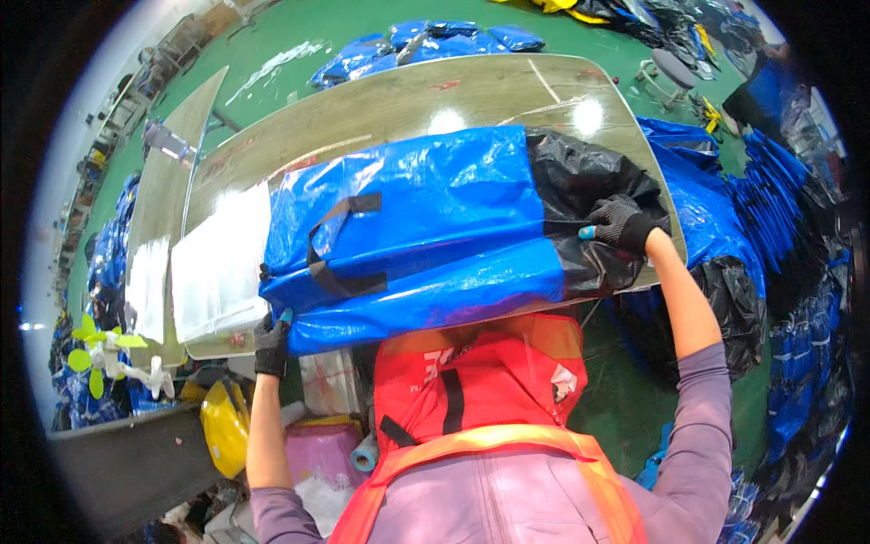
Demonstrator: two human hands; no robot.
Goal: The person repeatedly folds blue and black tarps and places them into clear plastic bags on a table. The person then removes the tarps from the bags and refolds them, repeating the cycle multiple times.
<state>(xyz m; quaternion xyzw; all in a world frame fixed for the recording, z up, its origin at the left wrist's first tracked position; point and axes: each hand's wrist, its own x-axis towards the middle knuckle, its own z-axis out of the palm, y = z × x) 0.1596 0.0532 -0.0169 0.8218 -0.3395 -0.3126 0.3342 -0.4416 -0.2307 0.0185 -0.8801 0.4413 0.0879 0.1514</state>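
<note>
A large blue bag [426,218] lies flat across the table, its shiny blue body toward the left and a crinkled black section [580,172] at the right. A black strap handle [328,238] loops over the blue part. My left hand [270,346], in a black glove with a blue thumb tip, is closed on the near left corner of the bag. My right hand [623,224], in a matching grey and black glove, is closed on the black end, its fingers curled into the material.
The wood-patterned table [489,86] has a stack of clear plastic sheets [222,263] at its left. A small green-bladed fan [104,349] stands at lower left. Blue bags [435,41] lie on the green floor beyond, and more blue sheeting [716,213] heaps at right near a stool [672,68].
</note>
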